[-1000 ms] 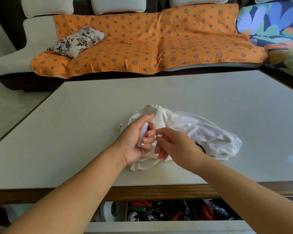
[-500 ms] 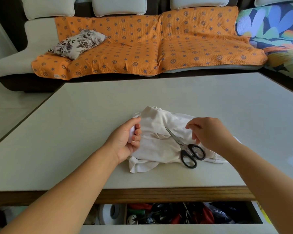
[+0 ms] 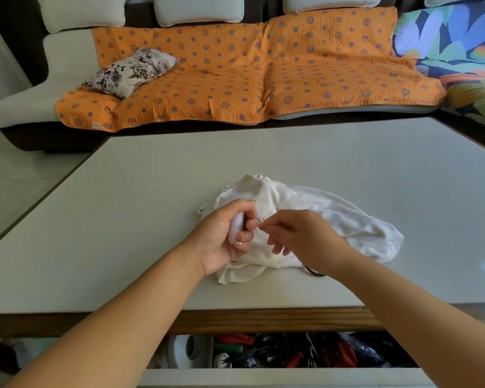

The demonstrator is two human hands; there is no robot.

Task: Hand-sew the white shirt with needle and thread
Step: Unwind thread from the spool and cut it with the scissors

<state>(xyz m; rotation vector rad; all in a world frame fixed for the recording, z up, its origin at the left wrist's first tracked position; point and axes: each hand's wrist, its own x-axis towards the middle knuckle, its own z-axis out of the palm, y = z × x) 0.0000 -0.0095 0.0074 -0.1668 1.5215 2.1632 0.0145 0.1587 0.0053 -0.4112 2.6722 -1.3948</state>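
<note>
Our left grip [image 3: 221, 239] is clenched round a small pale spool [image 3: 236, 229], holding it upright just above the near-left part of the white shirt [image 3: 305, 203]. Our right grip [image 3: 300, 233] sits just beside it, thumb and forefinger pinched on a fine strand [image 3: 259, 220] that runs across to the spool. Whether anything else is in that pinch we cannot tell.

The shirt lies crumpled on the worktop [image 3: 151, 219], under and beyond both grips, spreading away past the right grip. A dark loop [image 3: 315, 272], probably a scissor handle, peeks out beneath the right wrist.

We judge the shirt light, soft and floppy. It will bunch and slide rather than keep a shape, so we would take it by a folded edge or seam close to the stitching spot and hold it taut. The strand is thin and slippery, best pinched near its end.
</note>
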